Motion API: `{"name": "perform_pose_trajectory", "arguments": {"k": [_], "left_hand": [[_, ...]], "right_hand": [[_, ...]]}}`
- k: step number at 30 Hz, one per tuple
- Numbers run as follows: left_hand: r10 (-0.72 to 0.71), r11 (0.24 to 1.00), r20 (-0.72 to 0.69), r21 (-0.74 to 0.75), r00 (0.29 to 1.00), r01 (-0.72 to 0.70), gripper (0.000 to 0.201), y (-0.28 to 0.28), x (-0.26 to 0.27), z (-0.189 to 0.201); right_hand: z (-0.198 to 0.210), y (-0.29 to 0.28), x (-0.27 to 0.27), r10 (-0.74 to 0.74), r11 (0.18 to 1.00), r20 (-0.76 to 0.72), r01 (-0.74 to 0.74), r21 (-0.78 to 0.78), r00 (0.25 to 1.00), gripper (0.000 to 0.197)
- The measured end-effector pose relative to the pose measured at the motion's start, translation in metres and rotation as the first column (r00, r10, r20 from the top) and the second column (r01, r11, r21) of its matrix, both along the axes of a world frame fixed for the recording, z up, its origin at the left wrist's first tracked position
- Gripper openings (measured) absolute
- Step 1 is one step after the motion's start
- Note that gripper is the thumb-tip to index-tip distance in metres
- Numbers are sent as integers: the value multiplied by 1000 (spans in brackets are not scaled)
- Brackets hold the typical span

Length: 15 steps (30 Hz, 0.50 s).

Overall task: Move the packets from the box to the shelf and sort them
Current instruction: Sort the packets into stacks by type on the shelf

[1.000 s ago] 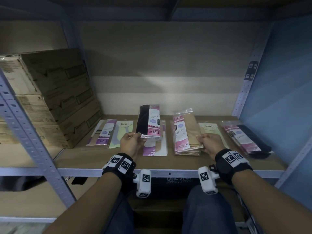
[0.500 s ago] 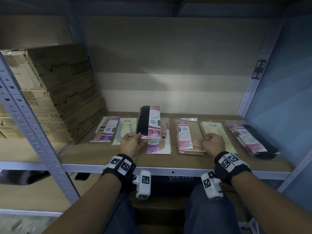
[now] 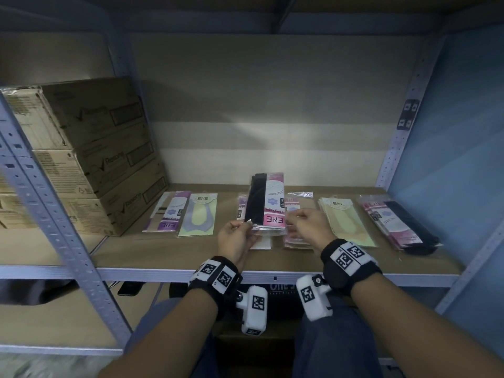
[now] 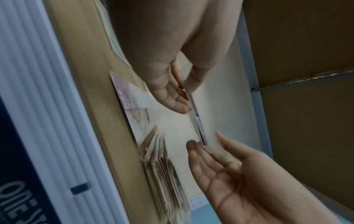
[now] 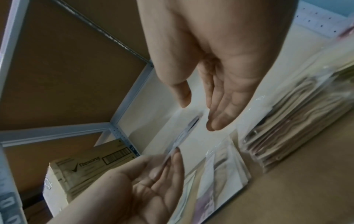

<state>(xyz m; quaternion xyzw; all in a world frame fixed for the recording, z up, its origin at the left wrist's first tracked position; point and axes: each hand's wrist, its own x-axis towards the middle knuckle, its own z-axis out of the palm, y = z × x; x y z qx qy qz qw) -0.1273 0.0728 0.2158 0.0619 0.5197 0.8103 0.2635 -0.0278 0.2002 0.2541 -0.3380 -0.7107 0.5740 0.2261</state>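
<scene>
My left hand (image 3: pixel 245 225) pinches the lower left corner of a black-and-pink packet (image 3: pixel 267 203) and holds it upright above the wooden shelf (image 3: pixel 163 255). In the left wrist view thumb and fingers of the left hand (image 4: pixel 184 91) clamp the packet's edge (image 4: pixel 197 121). My right hand (image 3: pixel 293 218) is at the packet's lower right corner with straight fingers and the thumb apart (image 5: pixel 199 115); I cannot tell if it touches. Sorted packets lie in a row: purple (image 3: pixel 170 214), yellow-grey (image 3: pixel 199 214), a tan stack (image 3: pixel 294 241), yellow (image 3: pixel 343 222), pink-black (image 3: pixel 395 225).
Stacked cardboard boxes (image 3: pixel 95 148) fill the shelf's left end. A perforated metal upright (image 3: pixel 54 214) stands at the front left and a blue wall (image 3: pixel 450 159) closes the right side. A white packet (image 3: pixel 263 242) lies flat under the held one.
The right hand laid the tan stack flat, let it go and moved left to the held packet's corner. The left hand kept its hold on the black-and-pink packet.
</scene>
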Motion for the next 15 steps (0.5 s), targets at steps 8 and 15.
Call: {"name": "perform_pose_trajectory", "arguments": {"k": [8,15], "left_hand": [[-69,997,-5,30,998,69,19,-2,10,-2],[-76,987,-43,-144,996,69,23,-8,-4,1]], "right_hand": [[-3,-9,-3,-87,987,-81,75,-144,993,20],[10,3,8,-93,981,-91,75,-181,992,19]]}}
